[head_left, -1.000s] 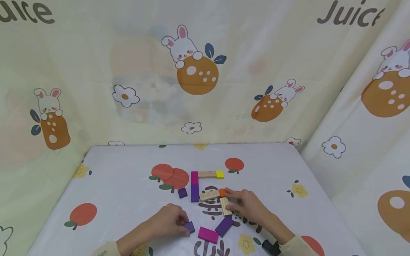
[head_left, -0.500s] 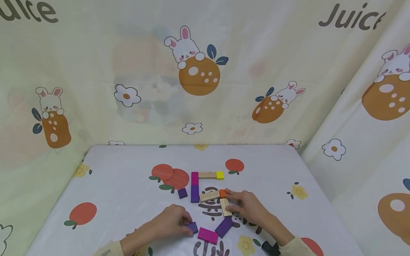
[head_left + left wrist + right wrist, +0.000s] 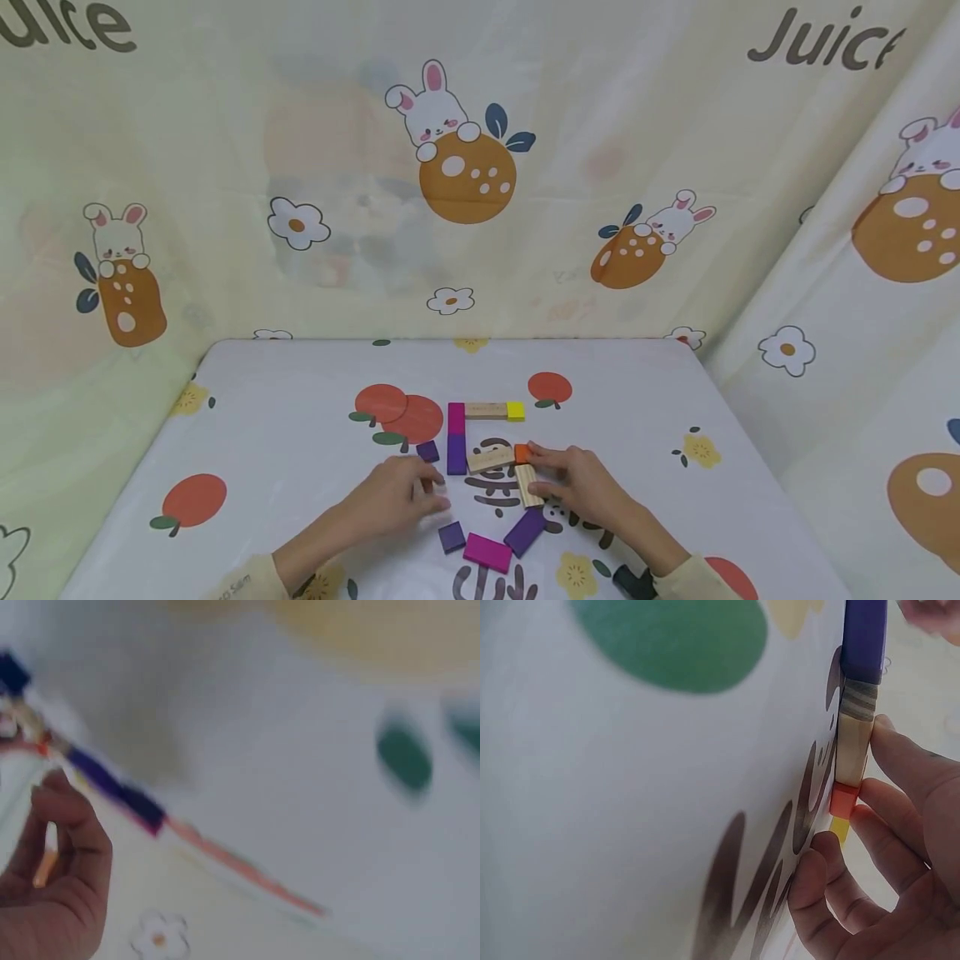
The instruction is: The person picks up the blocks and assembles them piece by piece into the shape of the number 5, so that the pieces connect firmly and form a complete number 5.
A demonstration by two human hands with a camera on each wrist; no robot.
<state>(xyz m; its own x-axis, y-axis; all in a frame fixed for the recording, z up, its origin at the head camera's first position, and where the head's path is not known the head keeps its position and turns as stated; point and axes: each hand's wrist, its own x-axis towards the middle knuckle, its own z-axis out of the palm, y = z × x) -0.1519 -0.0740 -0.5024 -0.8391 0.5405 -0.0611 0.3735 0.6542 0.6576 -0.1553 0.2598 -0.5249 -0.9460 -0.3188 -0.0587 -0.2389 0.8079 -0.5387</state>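
My left hand [image 3: 397, 496] holds nothing, its fingers loosely bent, just in front of a small dark purple cube [image 3: 427, 452]. In the left wrist view the same hand [image 3: 64, 862] has its thumb and fingertips close together. A short purple block [image 3: 452, 537] lies at the left end of a magenta block [image 3: 487, 552]. My right hand [image 3: 585, 487] rests against the blocks. Its index finger touches an orange cube [image 3: 522, 453], and its thumb touches a plain wooden block [image 3: 528, 485]. In the right wrist view, these fingers lie along one side of the orange cube [image 3: 844, 800].
A purple block [image 3: 525, 532] continues the row beside the magenta one. Behind stand a tan wooden block [image 3: 491, 459], purple [image 3: 456, 454] and magenta [image 3: 456, 418] blocks, another wooden block [image 3: 486, 411] and a yellow cube [image 3: 515, 411]. A dark object [image 3: 634, 581] lies by the right sleeve.
My left hand brought the short purple block right to the magenta block, let it go and moved back toward the dark purple cube. The right hand stays in place.
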